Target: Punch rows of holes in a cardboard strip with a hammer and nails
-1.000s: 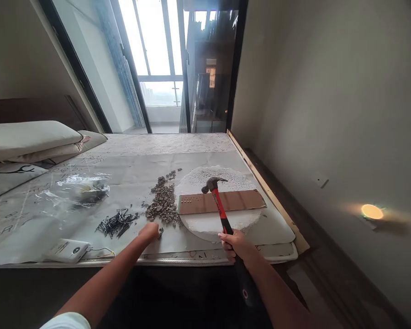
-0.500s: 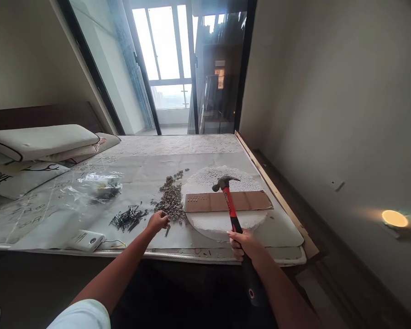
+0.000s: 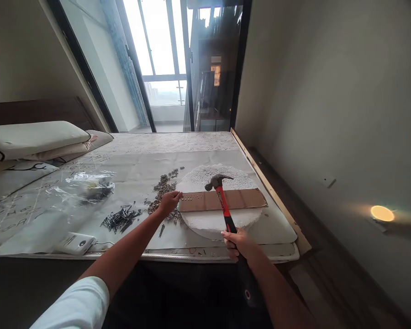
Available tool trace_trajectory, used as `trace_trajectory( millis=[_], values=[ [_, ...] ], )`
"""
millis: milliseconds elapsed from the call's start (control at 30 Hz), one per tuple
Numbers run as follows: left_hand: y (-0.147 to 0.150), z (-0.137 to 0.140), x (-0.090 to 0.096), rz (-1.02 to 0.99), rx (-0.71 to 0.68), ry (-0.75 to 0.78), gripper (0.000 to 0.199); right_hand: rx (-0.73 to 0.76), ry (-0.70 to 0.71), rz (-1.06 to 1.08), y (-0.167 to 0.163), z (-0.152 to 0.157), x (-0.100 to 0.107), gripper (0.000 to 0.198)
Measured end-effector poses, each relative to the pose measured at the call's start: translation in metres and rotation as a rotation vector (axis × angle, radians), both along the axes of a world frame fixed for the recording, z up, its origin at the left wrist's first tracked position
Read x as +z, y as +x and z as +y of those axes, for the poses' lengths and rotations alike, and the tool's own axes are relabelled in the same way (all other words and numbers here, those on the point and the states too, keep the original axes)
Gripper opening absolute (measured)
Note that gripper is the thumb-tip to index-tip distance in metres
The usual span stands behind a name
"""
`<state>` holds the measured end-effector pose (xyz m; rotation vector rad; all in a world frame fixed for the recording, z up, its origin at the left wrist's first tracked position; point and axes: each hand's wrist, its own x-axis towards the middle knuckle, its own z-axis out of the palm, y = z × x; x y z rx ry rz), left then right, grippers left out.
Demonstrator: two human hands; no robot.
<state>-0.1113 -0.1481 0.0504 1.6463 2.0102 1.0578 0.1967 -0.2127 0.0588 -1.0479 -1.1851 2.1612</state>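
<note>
My right hand (image 3: 235,244) is wrapped round the black grip of a claw hammer (image 3: 222,201), its red neck and metal head held up over a brown board (image 3: 239,199). Small pale dots or nail heads show in rows on the board's left part. The board lies across a round white foam disc (image 3: 212,224). At the board's left end is my left hand (image 3: 170,201), fingers pinched together; whatever sits between them is too small to make out. Beneath that hand spreads a heap of small grey stone-like bits (image 3: 162,187).
Left of the stones lie a pile of dark nails (image 3: 120,218), a clear plastic bag (image 3: 89,185) and a white box with a cable (image 3: 76,243). Pillows (image 3: 37,141) are stacked at the far left. A wooden strip (image 3: 270,185) edges the mattress on the right.
My left hand has moved right and forward, from the near side of the stones to the left end of the board. The hammer stays raised in my right hand. The view has shifted slightly.
</note>
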Motion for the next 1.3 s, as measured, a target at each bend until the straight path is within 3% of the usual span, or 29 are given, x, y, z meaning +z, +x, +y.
trace_trajectory(
  millis=[133, 633, 1067, 1300],
  values=[
    [0.016, 0.019, -0.009, -0.026, -0.116, -0.030, 0.040, -0.022, 0.001, 0.001, 0.000, 0.000, 0.002, 0.042],
    [0.022, 0.042, -0.024, 0.251, -0.152, -0.025, 0.040, -0.024, 0.018, -0.007, -0.001, 0.002, 0.006, 0.042],
    [0.027, 0.038, -0.038, 0.604, -0.141, 0.058, 0.036, 0.027, 0.026, -0.056, -0.003, 0.004, -0.007, 0.044],
    [0.035, 0.027, -0.043, 0.661, -0.111, -0.025, 0.037, 0.056, 0.040, -0.059, -0.004, -0.001, -0.018, 0.045]
  ],
)
